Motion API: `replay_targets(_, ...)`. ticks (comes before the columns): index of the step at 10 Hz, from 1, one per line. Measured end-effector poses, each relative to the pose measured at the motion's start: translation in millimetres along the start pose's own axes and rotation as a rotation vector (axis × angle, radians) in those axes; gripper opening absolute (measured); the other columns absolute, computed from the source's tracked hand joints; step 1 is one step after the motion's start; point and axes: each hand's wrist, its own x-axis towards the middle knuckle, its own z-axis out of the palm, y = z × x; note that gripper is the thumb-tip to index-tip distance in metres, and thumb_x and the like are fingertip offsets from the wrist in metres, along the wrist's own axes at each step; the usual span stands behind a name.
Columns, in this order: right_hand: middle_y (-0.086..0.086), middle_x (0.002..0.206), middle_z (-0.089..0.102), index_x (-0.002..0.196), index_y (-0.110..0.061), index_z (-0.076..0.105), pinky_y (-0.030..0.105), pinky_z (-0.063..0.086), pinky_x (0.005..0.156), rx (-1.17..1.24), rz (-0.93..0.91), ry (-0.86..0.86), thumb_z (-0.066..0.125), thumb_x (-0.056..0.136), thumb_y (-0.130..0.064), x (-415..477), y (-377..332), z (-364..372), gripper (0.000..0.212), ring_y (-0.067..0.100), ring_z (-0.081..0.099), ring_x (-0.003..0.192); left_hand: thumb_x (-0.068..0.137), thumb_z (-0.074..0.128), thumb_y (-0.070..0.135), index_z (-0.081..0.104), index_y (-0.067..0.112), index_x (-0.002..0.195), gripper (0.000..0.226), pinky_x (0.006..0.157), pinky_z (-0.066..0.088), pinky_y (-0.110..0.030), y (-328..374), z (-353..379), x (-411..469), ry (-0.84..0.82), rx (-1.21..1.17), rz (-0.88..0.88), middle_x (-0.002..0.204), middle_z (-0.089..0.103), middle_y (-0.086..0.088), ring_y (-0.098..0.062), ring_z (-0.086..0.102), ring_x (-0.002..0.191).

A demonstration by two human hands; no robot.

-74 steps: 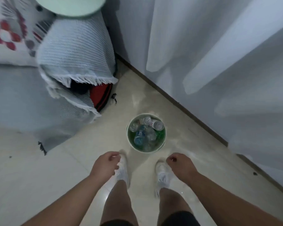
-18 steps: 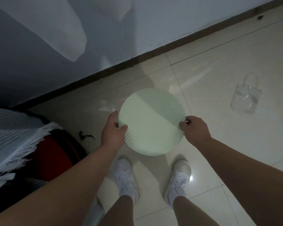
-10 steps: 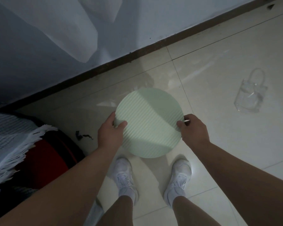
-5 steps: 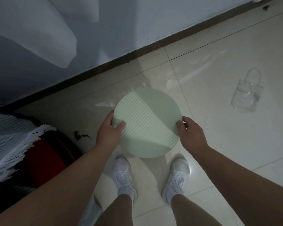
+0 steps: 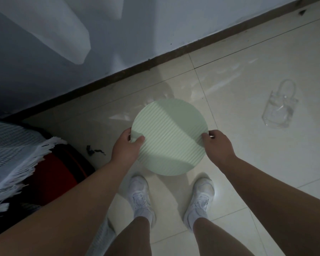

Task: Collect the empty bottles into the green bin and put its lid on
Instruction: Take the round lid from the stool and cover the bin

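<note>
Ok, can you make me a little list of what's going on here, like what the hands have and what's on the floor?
held thing: round pale green lid, flat side up
left hand: grips the lid's left edge, thumb on top
right hand: grips the lid's right edge
bin: hidden under the lid, cannot tell if the lid is seated
feet: two white shoes just below the lid
floor, right: clear bag with a handle
left side: fringed white blanket over something red

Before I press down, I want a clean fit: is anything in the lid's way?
Nothing visible. Both hands, left and right, hold the lid by opposite edges. It hides the bin beneath, so the rim can't be checked.
</note>
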Motion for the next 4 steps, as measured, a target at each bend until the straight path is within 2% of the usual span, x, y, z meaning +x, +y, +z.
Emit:
replay_targets(1, 0.003, 0.106, 0.069, 0.121, -0.013, 0.062, 0.03, 0.038, 0.074, -0.027, 0.016, -0.004, 0.049, 0.098, -0.039, -1.1, 0.8, -3.4, 0.037, 0.02, 0.057, 0.087, 0.084, 0.07, 0.037, 0.066, 0.044, 0.098, 0.016, 0.085, 0.06, -0.041, 0.8, -3.4, -2.5, -0.017, 0.042, 0.014, 0.095, 0.071, 0.022, -0.011, 0.071, 0.092)
replay_targets(2, 0.009, 0.118, 0.068, 0.134, -0.012, 0.056, 0.03, 0.037, 0.078, -0.091, 0.033, -0.022, 0.05, 0.098, -0.041, -6.3, -5.6, -10.8, 0.047, 0.024, 0.058, 0.095, 0.089, 0.069, 0.031, 0.065, 0.04, 0.114, 0.027, 0.078, 0.057, -0.035, 7.6, -10.4, -9.8, -0.031, 0.1, 0.032, 0.1, 0.07, 0.021, -0.016, 0.071, 0.098)
replay_targets(3, 0.01, 0.125, 0.065, 0.138, -0.012, 0.053, 0.03, 0.04, 0.082, -0.103, 0.044, -0.018, 0.052, 0.097, -0.042, -11.0, -10.1, -17.5, 0.051, 0.029, 0.06, 0.112, 0.09, 0.071, 0.032, 0.056, 0.024, 0.142, 0.055, 0.096, 0.056, -0.045, 13.4, -16.1, -10.1, -0.041, 0.141, 0.011, 0.133, 0.065, -0.001, -0.022, 0.064, 0.116)
replay_targets(4, 0.009, 0.123, 0.066, 0.138, -0.013, 0.053, 0.03, 0.04, 0.081, -0.112, 0.044, -0.003, 0.054, 0.095, -0.041, -21.6, -16.9, -25.0, 0.051, 0.027, 0.061, 0.106, 0.09, 0.071, 0.036, 0.038, 0.02, 0.155, 0.074, 0.107, 0.049, -0.049, 22.5, -22.8, -19.3, -0.044, 0.163, -0.034, 0.151, 0.051, -0.008, -0.024, 0.055, 0.131)
